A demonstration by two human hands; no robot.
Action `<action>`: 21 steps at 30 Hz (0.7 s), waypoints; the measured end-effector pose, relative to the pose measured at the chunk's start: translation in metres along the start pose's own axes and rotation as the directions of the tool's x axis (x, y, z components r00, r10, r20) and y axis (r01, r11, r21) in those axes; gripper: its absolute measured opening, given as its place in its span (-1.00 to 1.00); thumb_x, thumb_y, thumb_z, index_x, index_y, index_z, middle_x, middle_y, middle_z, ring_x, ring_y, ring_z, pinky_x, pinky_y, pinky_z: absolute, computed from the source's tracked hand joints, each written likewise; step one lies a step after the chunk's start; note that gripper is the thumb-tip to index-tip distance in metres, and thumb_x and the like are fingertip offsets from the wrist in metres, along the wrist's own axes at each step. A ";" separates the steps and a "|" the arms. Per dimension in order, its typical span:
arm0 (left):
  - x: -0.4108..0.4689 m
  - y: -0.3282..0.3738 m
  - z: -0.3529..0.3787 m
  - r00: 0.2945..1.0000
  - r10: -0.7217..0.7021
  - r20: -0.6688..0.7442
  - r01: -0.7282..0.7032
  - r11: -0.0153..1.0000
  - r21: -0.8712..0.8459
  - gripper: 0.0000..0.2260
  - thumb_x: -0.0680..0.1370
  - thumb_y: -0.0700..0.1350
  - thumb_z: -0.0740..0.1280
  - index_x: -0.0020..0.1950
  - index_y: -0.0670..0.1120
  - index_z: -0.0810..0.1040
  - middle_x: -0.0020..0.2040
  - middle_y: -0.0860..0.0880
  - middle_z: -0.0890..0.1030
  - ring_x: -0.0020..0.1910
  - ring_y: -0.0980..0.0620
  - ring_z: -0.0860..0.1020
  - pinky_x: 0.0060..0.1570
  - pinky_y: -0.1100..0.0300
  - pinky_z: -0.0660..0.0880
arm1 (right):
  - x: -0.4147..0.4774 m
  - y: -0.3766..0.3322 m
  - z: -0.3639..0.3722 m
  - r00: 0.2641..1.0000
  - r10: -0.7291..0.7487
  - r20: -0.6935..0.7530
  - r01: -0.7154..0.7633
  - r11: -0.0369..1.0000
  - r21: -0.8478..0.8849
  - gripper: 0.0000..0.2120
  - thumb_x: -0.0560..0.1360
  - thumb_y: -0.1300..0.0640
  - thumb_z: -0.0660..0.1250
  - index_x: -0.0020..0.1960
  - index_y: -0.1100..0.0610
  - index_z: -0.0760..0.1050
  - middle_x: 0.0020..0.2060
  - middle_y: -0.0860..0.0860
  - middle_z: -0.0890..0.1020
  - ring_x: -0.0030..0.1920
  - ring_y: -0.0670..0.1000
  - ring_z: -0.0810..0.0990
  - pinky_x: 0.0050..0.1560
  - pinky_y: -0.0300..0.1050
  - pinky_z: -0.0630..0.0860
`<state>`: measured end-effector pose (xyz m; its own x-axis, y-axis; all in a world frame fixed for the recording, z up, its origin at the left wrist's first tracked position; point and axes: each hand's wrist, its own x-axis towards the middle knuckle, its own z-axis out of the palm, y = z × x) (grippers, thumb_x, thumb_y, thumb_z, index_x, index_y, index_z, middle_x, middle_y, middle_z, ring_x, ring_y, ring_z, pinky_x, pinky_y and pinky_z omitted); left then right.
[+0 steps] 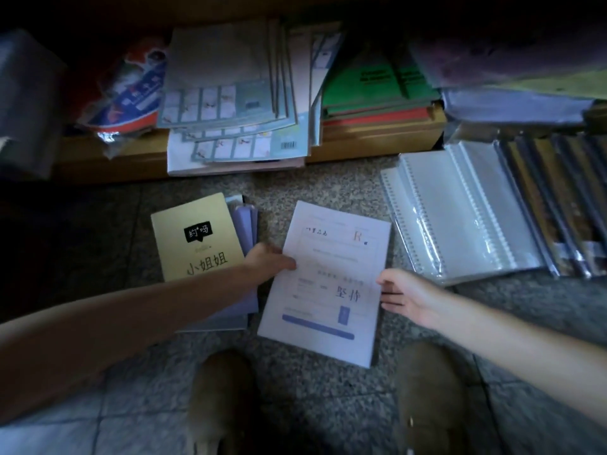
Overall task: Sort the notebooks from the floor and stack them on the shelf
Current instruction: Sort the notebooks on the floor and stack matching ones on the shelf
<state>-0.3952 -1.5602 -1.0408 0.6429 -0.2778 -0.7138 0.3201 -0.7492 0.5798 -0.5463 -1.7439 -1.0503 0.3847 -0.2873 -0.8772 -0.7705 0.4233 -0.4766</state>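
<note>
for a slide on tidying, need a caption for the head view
Left hand pinches the edge of a white notebook, right hand at its opposite edge, yellow notebook beside it on the floor.

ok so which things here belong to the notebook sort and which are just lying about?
Job:
white notebook, pinched by left hand, right hand at its other edge
yellow notebook on purple notebooks
wrapped spiral notebooks
shelf holding grey notebooks and green notebooks

Lying about:
red-and-blue packet beside the grey notebooks
person's feet
</note>
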 end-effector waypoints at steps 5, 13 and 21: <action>-0.020 0.002 0.006 0.949 0.195 0.248 -0.097 0.929 -0.358 -0.52 0.41 -0.36 0.41 0.29 -0.14 0.43 0.11 -0.18 0.60 -0.08 -0.09 0.62 -0.07 -0.01 0.59 | -0.006 -0.001 -0.011 0.998 0.036 0.057 -0.042 0.993 0.113 -0.90 0.49 0.28 0.18 -0.18 0.16 0.42 -0.32 0.10 0.51 -0.27 0.04 0.48 -0.21 -0.16 0.41; -0.054 -0.012 0.004 0.881 0.393 0.263 -0.243 0.853 -0.463 -0.44 0.38 -0.26 0.37 0.34 -0.01 0.30 0.13 -0.13 0.57 0.06 0.00 0.61 -0.05 0.04 0.60 | -0.007 0.006 -0.009 0.990 -0.135 0.045 0.129 0.985 0.113 -0.87 0.48 0.31 0.25 -0.02 0.15 0.48 -0.12 0.09 0.57 -0.17 0.02 0.49 -0.20 -0.17 0.41; -0.082 0.028 -0.034 0.854 0.496 -0.155 -0.502 0.710 -0.493 -0.69 0.49 -0.27 0.35 0.21 -0.10 0.47 0.01 -0.13 0.65 -0.08 -0.07 0.63 -0.19 0.11 0.59 | -0.042 -0.012 0.008 0.888 -0.372 0.269 0.358 0.928 0.103 -0.54 0.32 -0.01 0.42 0.19 -0.03 0.42 0.14 -0.05 0.62 0.20 -0.02 0.54 0.32 0.01 0.37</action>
<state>-0.4151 -1.5383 -0.9523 0.8159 -0.5157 -0.2615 0.2482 -0.0962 0.9639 -0.5490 -1.7299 -1.0087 0.7655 -0.1813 -0.6174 -0.5253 0.3782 -0.7623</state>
